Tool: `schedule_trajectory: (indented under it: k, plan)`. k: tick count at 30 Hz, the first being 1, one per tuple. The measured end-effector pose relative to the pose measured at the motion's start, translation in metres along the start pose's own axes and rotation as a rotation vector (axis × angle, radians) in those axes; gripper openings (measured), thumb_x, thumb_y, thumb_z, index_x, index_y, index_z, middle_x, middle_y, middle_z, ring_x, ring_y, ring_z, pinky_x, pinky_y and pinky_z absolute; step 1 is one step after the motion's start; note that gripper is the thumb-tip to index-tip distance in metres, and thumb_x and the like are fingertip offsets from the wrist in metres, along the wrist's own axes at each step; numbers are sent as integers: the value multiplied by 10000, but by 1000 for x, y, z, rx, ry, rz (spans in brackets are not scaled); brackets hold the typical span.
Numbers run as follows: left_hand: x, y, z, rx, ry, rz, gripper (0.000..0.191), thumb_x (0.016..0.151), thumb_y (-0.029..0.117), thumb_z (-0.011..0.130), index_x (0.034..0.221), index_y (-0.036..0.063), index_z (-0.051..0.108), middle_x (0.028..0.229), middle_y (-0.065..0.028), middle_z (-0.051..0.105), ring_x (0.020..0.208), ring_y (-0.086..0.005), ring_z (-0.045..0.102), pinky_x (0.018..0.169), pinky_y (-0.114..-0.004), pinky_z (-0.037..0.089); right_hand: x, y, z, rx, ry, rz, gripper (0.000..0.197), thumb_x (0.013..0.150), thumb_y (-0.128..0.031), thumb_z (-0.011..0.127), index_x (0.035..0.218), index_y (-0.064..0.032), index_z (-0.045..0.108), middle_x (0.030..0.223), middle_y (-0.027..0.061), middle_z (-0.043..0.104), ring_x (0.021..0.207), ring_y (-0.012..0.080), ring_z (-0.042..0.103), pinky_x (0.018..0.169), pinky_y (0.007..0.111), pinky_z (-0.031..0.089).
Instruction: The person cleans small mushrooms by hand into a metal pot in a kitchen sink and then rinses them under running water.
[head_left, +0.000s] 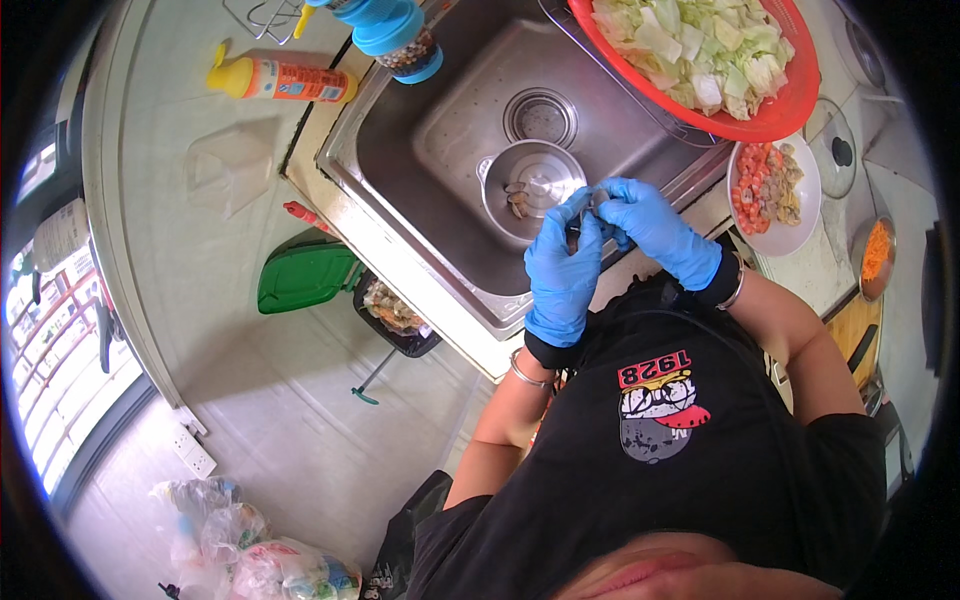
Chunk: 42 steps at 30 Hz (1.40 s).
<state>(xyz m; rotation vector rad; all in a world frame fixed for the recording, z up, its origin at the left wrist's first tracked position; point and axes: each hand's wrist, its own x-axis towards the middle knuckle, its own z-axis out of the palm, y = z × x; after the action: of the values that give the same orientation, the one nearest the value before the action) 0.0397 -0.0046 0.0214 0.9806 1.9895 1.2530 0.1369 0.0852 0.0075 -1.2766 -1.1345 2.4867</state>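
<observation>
Over the near edge of the steel sink (465, 157), my left hand (562, 262) and my right hand (652, 229) meet, both in blue gloves. Their fingertips pinch a small grey piece of shellfish (599, 199), mostly covered by the gloves. Something dark shows in the curl of my left fingers, too hidden to name. Just beyond the hands, a round metal pot (551, 180) sits in the sink near the drain (540, 118). A few brownish shellfish (517, 199) lie inside it, towards its left side.
A red colander of chopped cabbage (694, 52) spans the sink's right corner. Beside it are a plate (806, 225) of red pieces and seafood, a glass lid (832, 150) and a bowl of shredded carrot (876, 251). Left are a yellow-orange bottle (285, 80) and a green-lidded bin (307, 277).
</observation>
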Motion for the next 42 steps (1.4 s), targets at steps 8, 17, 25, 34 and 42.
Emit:
schedule_trajectory:
  k: [8,17,25,34,42]
  plan:
    - [25,0,-33,-425,155,-332,115,865,101,475,934,17,511,821,-86,589,617,-95,538,561,-226,457,-1,13,-15,-190,15,13,196,804,-117,425,876,-38,589,665,15,545,537,63,481,460,184,389]
    - [53,-23,-72,-923,-55,-533,432,771,153,554,1185,113,439,936,-87,554,708,-186,574,592,-272,504,-4,8,-29,-102,-2,-115,282,872,-201,375,755,-35,570,697,44,573,503,82,493,437,194,405]
    - [68,-77,-55,-181,-298,-511,265,808,345,557,774,85,591,676,-77,601,581,-172,544,532,-262,436,-1,9,-28,-163,55,45,314,842,-328,547,685,-56,562,613,21,545,495,88,484,465,208,399]
    - [95,-192,6,1375,-445,125,164,786,148,511,819,92,662,840,-102,651,803,-237,621,702,-345,480,-5,8,-26,-88,77,19,297,848,-334,548,749,-55,581,635,0,561,509,52,471,452,187,383]
    - [101,-188,7,1342,-738,-100,211,789,277,529,842,151,689,829,-77,660,771,-237,636,662,-337,493,-5,7,-32,-96,100,22,282,857,-316,527,765,-56,584,648,-7,563,539,47,477,479,185,391]
